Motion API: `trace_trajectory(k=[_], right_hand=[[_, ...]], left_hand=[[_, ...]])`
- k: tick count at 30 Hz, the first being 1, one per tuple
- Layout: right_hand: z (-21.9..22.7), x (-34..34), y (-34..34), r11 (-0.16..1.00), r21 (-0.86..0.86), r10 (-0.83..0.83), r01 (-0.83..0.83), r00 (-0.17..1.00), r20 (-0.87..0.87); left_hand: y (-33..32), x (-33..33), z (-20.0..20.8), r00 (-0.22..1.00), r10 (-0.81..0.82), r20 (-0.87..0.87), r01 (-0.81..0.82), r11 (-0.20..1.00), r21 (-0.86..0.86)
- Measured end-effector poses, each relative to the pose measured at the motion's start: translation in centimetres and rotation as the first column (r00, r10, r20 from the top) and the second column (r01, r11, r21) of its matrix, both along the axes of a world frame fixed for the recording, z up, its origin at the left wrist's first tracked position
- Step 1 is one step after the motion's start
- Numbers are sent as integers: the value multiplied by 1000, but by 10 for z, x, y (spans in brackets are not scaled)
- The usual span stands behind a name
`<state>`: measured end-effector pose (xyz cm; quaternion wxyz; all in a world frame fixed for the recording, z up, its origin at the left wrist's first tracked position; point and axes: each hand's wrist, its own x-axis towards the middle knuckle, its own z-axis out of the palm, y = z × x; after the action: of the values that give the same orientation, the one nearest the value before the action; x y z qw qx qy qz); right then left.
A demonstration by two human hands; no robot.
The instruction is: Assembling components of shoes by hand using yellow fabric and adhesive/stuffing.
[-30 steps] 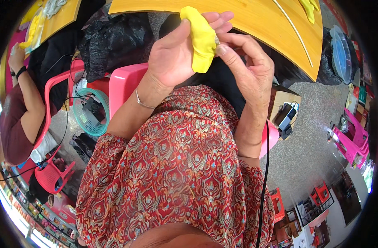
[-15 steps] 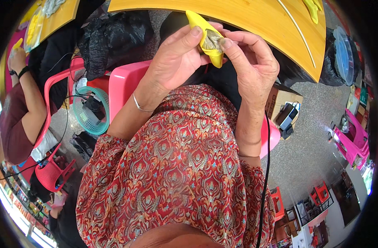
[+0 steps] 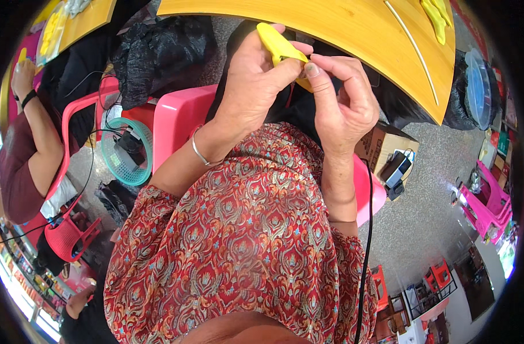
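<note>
A small yellow pointed piece point(image 3: 270, 41), soft-looking and pouch-like, is held above my lap near the table's edge. My left hand point(image 3: 247, 92) is closed around it, with the thumb lying across its front. The right hand point(image 3: 345, 103) pinches at its lower end, thumb and forefinger together beside the left thumb. Most of the piece's lower part is hidden by my fingers; a small dark gap shows near the left thumb.
A yellow wooden table point(image 3: 342, 20) curves ahead, with a thin pale rod point(image 3: 414, 51) and more yellow pieces point(image 3: 435, 20). Black plastic bags point(image 3: 164, 54), a pink chair point(image 3: 178, 120), a teal basket point(image 3: 127, 155) and a cardboard box point(image 3: 382, 143) surround me. At left, another person's arm point(image 3: 41, 149) is raised.
The yellow piece has turned, so its brownish-grey opening is mostly covered. My left thumb has come down across it, and the left hand has shifted right.
</note>
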<state>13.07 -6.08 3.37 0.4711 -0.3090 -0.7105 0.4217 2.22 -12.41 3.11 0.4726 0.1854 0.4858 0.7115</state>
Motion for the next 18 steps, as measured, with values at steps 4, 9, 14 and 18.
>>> trace_trajectory(k=[4, 9, 14, 18], right_hand=[[-9, -5, 0, 990, 135, -40, 36, 999, 24], [-14, -9, 4, 986, 155, -73, 63, 996, 60], [-27, -3, 8, 955, -285, 9, -87, 964, -264], [-25, 2, 12, 915, -398, -58, -69, 953, -297]], left_hand=[[6, 0, -10, 986, 63, -155, -69, 997, -33], [15, 1, -12, 991, 132, -29, -132, 991, -3], [7, -14, -14, 991, -50, 124, 42, 997, 70], [-1, -26, -20, 800, -388, 458, 267, 914, 306]])
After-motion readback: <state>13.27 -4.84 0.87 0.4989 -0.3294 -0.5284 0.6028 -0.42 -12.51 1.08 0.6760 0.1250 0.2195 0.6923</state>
